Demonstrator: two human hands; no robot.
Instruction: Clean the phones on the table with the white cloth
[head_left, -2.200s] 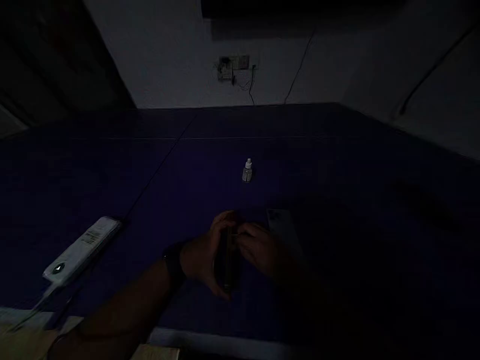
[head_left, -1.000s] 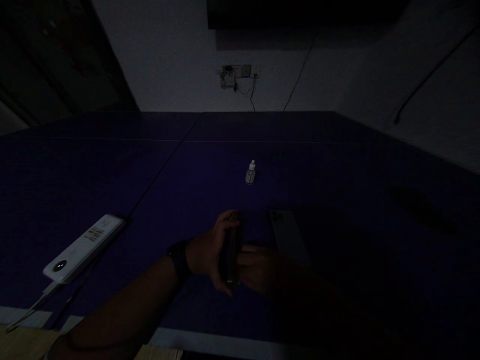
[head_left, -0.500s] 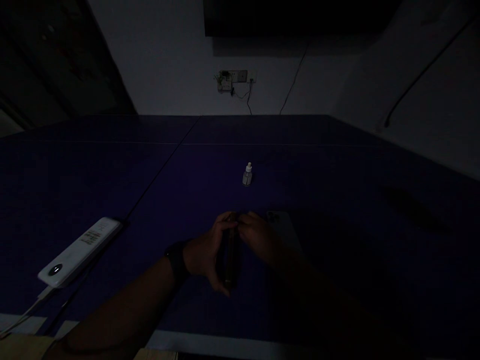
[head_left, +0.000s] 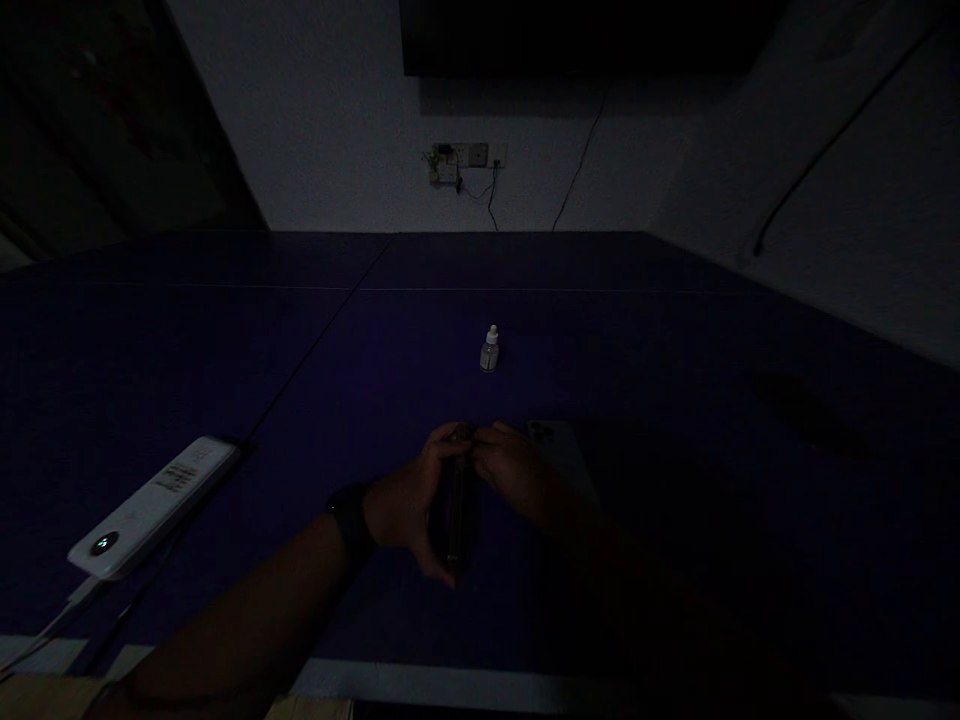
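In the dim light, my left hand (head_left: 412, 500) grips a dark phone (head_left: 455, 505), which is turned edge-up between its thumb and fingers. The thumb is at the phone's near end and the fingers are at the far end. A dark watch sits on that wrist. My right hand (head_left: 514, 470) is closed, its fingertips at the far end of the same phone. Just beside the right hand, partly under that forearm, a pale phone (head_left: 568, 452) lies with its camera lenses up. Beyond both hands stands a small clear dropper bottle (head_left: 489, 356) with a white cap.
A white power bank (head_left: 157, 508) with a lit display and a plugged-in cable lies on the blue-purple table (head_left: 360, 375) at left. A dark patch shows at the table's right. Behind are wall sockets (head_left: 469, 156) and a dark screen (head_left: 585, 35).
The view has shifted slightly, so everything sits a little further left. Both hands keep the same hold on the phone, with no clear movement.
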